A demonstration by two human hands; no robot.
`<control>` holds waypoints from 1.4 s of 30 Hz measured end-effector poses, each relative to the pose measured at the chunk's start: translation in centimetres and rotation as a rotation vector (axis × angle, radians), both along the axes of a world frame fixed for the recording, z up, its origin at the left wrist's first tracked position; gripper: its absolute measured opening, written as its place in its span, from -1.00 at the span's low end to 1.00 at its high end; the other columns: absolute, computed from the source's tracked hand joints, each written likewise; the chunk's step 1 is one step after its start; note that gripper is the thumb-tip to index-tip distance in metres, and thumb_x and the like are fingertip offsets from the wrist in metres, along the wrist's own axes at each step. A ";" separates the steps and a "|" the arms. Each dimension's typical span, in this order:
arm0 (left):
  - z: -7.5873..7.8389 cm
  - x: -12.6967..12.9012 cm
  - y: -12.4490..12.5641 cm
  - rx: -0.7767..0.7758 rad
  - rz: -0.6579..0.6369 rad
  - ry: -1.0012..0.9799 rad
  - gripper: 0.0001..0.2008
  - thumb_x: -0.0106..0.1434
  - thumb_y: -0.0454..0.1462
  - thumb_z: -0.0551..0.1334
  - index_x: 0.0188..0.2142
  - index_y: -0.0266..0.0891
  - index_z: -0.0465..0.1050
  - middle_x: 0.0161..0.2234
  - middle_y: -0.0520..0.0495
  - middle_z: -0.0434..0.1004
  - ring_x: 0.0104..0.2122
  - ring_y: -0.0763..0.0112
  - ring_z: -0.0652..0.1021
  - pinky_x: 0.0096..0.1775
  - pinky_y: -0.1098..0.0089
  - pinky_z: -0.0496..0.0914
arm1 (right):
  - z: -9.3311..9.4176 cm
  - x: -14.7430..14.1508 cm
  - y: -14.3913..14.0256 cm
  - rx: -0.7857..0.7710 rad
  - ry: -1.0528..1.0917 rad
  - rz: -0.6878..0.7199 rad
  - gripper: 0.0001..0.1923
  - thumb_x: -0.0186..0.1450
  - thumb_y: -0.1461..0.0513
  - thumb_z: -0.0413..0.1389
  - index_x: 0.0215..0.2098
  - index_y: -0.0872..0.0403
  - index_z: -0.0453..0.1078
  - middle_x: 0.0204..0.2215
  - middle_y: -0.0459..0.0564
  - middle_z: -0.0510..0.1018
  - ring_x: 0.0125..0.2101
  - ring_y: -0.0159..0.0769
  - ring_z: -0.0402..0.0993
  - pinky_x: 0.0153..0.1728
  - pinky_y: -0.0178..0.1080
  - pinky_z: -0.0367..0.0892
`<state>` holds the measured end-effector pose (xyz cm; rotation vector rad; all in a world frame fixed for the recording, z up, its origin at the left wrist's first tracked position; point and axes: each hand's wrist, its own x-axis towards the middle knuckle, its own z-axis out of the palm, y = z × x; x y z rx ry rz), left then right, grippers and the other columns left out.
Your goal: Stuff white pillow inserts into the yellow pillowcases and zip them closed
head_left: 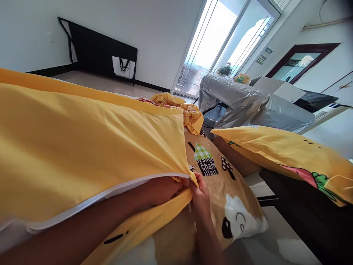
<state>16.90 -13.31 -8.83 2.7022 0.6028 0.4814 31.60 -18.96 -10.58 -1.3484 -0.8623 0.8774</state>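
In the head view, a yellow fabric cover (96,140) stretched from the left edge to the middle, partly over brown patterned bedding (215,198); the left hand (167,188) was inside its white-edged opening, fingers partly hidden, grip impossible to tell; the right hand (200,191) pinched the cover's corner; a yellow printed pillow (289,152) lay at right.

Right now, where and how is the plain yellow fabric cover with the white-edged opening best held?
I'd pinch the plain yellow fabric cover at its gathered corner, coming from the right: the cloth narrows there into a small bunch beside the white edging, and the right hand grips it. The left hand reaches between the layers, fingers partly hidden.
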 end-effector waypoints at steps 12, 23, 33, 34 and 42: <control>0.1 -0.2 -0.1 0.006 -0.191 -0.125 -0.74 0.41 -0.34 -0.02 -0.12 -0.26 0.43 -0.03 -0.04 0.48 0.00 0.44 0.42 0.11 0.43 0.24 | -0.4 0.0 0.1 0.056 -0.189 -0.034 -0.76 0.17 0.10 0.12 -0.25 0.03 0.27 -0.43 -0.12 0.42 -0.42 -0.32 0.34 -0.41 -0.31 0.29; -2.6 1.0 0.1 0.152 -0.041 -0.025 -0.70 0.41 -0.33 -0.03 0.06 -0.24 0.33 0.14 -0.06 0.36 0.16 0.37 0.31 0.23 0.35 0.08 | 0.0 0.1 -0.7 0.030 -0.299 -0.059 -0.78 0.18 0.11 0.10 -0.26 0.05 0.31 -0.40 -0.06 0.48 -0.39 -0.27 0.37 -0.39 -0.28 0.28; -2.9 1.2 -0.5 0.216 0.114 0.065 -0.74 0.35 -0.30 0.06 -0.02 -0.25 0.38 0.06 -0.12 0.44 0.10 0.20 0.37 0.11 0.25 0.20 | 0.1 0.3 -0.8 -0.036 -0.538 -0.112 -0.80 0.17 0.11 0.08 -0.29 0.05 0.32 -0.46 -0.05 0.48 -0.44 -0.24 0.37 -0.42 -0.26 0.26; -3.0 1.3 -0.5 0.209 0.113 0.073 -0.74 0.34 -0.31 0.06 -0.03 -0.26 0.40 0.04 -0.12 0.45 0.09 0.20 0.38 0.10 0.25 0.22 | 0.0 0.2 -0.7 -0.026 -0.429 -0.096 -0.77 0.15 0.09 0.11 -0.29 0.05 0.31 -0.46 -0.06 0.48 -0.45 -0.26 0.37 -0.44 -0.28 0.26; -2.2 1.1 -0.5 0.155 0.145 0.102 -0.74 0.30 -0.32 0.11 -0.05 -0.32 0.42 -0.02 -0.16 0.50 0.05 0.18 0.43 0.08 0.25 0.25 | -0.8 -1.3 0.4 0.020 0.134 -0.058 -0.61 0.09 0.06 0.23 -0.20 0.01 0.25 -0.36 -0.10 0.52 -0.36 -0.27 0.48 -0.33 -0.24 0.40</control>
